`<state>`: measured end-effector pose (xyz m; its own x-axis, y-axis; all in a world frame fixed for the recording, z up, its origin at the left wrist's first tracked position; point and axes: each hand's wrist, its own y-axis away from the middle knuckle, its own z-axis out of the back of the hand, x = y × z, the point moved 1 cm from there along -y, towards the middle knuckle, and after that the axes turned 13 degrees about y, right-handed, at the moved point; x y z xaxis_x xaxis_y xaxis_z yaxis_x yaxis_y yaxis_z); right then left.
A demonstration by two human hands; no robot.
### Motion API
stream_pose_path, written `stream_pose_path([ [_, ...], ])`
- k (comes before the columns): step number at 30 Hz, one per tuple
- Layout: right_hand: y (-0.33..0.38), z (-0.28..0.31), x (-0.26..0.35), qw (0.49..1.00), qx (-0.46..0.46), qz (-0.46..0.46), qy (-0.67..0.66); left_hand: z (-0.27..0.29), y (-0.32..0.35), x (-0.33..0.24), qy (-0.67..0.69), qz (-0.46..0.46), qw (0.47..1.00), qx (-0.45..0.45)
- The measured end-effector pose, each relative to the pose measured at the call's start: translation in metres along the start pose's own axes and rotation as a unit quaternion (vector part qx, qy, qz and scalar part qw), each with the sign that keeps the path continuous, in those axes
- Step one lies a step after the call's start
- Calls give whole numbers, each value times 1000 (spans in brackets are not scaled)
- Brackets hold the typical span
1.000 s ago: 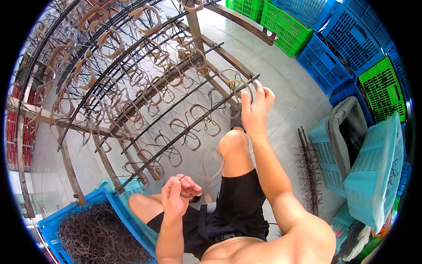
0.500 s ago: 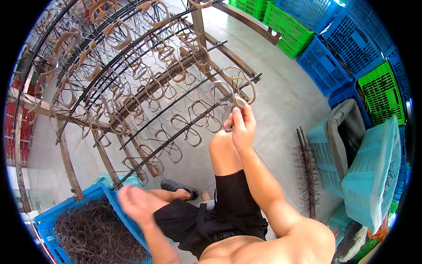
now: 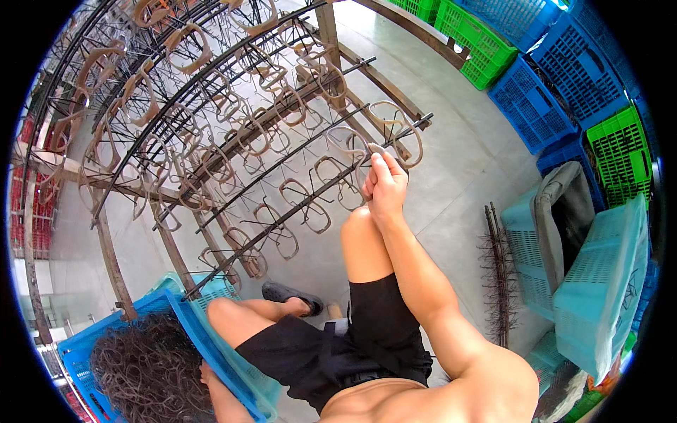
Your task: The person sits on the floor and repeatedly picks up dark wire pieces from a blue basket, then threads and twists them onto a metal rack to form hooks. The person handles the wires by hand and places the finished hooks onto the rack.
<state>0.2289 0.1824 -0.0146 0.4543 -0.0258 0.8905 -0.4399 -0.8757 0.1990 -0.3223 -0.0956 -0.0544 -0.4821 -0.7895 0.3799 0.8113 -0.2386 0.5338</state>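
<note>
My right hand is raised at the near end of a black rod, its fingers pinched on a grey-brown eyeglass frame. Part of that frame is covered by the fingers. Beside it, a paler frame hangs at the rod's tip. My left hand is down at the right side of a blue crate, against a heap of dark, looped frames. Its fingertips are hidden in the heap, so I cannot tell their grip.
A metal rack carries several prong-covered rods hung with brown frames. Blue crates and green crates are stacked at the far right. Nearer stand turquoise baskets. Bare pronged rods lie on the floor to my right.
My left hand has moved down and back from above my knee to the heap in the blue crate. My right hand stays by the rod's end with its frame.
</note>
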Motion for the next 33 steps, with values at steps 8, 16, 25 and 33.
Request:
stream_pose_path([
  [8, -6, 9, 10, 999, 35, -12, 17, 26, 8, 5, -48, -35, 998, 15],
  [16, 5, -2, 4, 1000, 16, -1, 6, 43, 33, 39, -27, -170, 973, -155],
  [25, 9, -3, -8, 976, 34, 121, 177, 27, 37, 60, 238, -231, 902, -276],
  [33, -2, 7, -19, 957, 23, 174, 232, 13, 66, 35, 175, -336, 783, -494],
])
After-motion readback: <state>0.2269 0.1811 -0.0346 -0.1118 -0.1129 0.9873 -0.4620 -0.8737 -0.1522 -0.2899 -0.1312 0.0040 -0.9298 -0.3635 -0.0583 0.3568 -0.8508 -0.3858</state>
